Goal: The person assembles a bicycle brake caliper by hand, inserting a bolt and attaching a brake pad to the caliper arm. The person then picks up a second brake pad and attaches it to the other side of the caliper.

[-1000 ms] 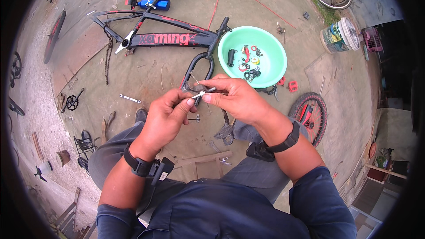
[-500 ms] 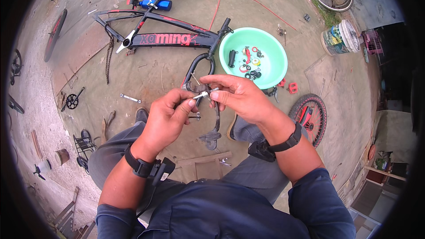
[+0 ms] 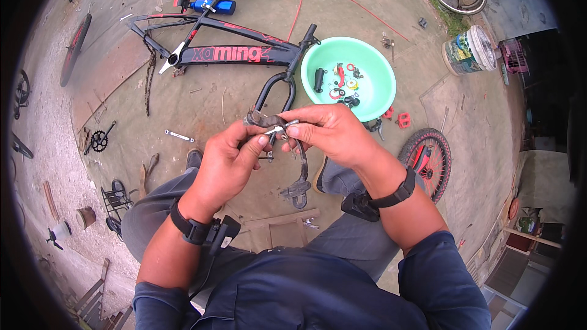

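Note:
Between my hands is a dark, curved metal bicycle part [image 3: 302,168], shaped like a caliper brake arm, with a flat grey end hanging low. My left hand [image 3: 235,150] is closed, its thumb and fingers pinching the part beside a small silver fitting [image 3: 276,131]. From the other side my right hand [image 3: 327,131] grips it, the thumb pressed near a thin silver pin [image 3: 292,123]. The right fingertips are partly hidden behind the part. Just beyond my hands lies a black and red bicycle frame [image 3: 241,55], its fork [image 3: 263,93] pointing toward me.
A mint-green basin [image 3: 385,73] with several small bike parts stands right of the frame. Beside my right leg lies a small wheel [image 3: 437,171]; red pedals [image 3: 403,120] rest near the basin. At left are a silver spanner [image 3: 179,135], a crankset [image 3: 99,140] and a black rack [image 3: 116,198].
The curved part has turned slightly in my hands. Its upper end shows more clearly, and its lower end has shifted a little right. Both hands keep their grip.

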Demonstrator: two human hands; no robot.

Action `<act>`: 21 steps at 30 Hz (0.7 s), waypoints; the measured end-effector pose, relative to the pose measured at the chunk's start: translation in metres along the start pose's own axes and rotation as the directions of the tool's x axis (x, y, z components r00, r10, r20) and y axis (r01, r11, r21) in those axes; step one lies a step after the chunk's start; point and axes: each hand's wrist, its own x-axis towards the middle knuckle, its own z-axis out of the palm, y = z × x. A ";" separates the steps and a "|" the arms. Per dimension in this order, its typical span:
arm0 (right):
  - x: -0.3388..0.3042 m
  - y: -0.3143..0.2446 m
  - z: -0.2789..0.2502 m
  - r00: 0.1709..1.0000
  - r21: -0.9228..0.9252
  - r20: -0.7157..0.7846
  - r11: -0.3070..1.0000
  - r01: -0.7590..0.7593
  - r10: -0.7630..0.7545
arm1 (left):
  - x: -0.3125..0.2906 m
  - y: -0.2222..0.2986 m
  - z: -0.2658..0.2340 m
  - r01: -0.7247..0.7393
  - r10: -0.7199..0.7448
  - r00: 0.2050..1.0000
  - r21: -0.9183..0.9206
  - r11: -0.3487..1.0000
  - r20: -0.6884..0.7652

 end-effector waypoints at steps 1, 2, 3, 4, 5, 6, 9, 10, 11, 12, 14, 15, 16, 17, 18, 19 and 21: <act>0.001 -0.001 -0.001 1.000 0.024 0.023 1.000 -0.007 0.006 | 0.000 0.001 0.000 0.000 0.000 1.000 0.003 1.000 -0.003; 0.001 -0.002 -0.001 0.999 0.040 0.042 0.999 -0.024 0.023 | 0.000 0.002 -0.001 0.002 -0.002 1.000 -0.004 1.000 0.010; 0.001 -0.002 -0.001 0.998 0.065 0.056 0.998 -0.021 0.017 | -0.001 0.002 -0.002 0.006 -0.005 1.000 -0.011 1.000 0.022; 0.000 -0.003 -0.001 0.998 0.083 0.064 0.996 -0.028 0.023 | -0.001 0.003 -0.003 -0.008 0.008 0.999 -0.013 1.000 0.032; -0.001 -0.003 -0.001 0.997 0.099 0.069 0.994 -0.041 0.034 | -0.001 0.003 -0.003 0.003 -0.003 0.999 -0.018 1.000 0.039; -0.001 -0.003 -0.002 0.996 0.110 0.084 0.993 -0.049 0.040 | -0.001 0.004 -0.004 -0.003 0.004 0.999 -0.018 1.000 0.044; -0.002 -0.004 -0.003 0.990 0.159 0.117 0.983 -0.095 0.076 | -0.001 0.004 -0.006 -0.004 0.005 0.999 -0.022 1.000 0.052; -0.001 -0.004 -0.003 0.988 0.191 0.127 0.975 -0.111 0.087 | -0.001 0.004 -0.006 -0.005 0.005 0.999 -0.002 1.000 0.047; -0.001 -0.004 -0.004 0.985 0.217 0.131 0.967 -0.136 0.109 | -0.001 0.004 -0.006 -0.003 0.004 0.998 -0.025 1.000 0.055; -0.001 -0.003 -0.004 0.983 0.235 0.146 0.962 -0.143 0.111 | -0.001 0.004 -0.007 -0.003 0.004 0.998 -0.028 1.000 0.056; -0.001 -0.002 -0.005 0.978 0.261 0.165 0.950 -0.170 0.130 | -0.001 0.004 -0.007 -0.006 0.008 0.998 -0.031 1.000 0.070; -0.001 -0.001 -0.005 0.975 0.268 0.175 0.946 -0.181 0.137 | -0.001 0.004 -0.008 -0.010 0.012 0.997 -0.032 0.999 0.081; -0.001 -0.001 -0.006 0.972 0.278 0.189 0.942 -0.188 0.138 | -0.001 0.004 -0.008 -0.006 0.007 0.996 -0.011 1.000 0.084; 0.000 -0.001 -0.006 0.969 0.278 0.193 0.938 -0.208 0.157 | -0.001 0.005 -0.009 0.007 -0.002 0.995 -0.046 0.999 0.104; 0.000 -0.002 -0.007 0.965 0.306 0.223 0.930 -0.203 0.137 | 0.000 0.005 -0.010 0.028 -0.021 0.993 -0.059 0.998 0.116; 0.000 -0.002 -0.007 0.961 0.324 0.243 0.922 -0.211 0.134 | 0.000 0.005 -0.011 0.029 -0.020 0.992 -0.069 0.997 0.125; -0.001 -0.004 -0.006 0.954 0.346 0.273 0.912 -0.220 0.127 | 0.002 0.006 -0.013 0.074 -0.063 0.987 -0.071 0.995 0.147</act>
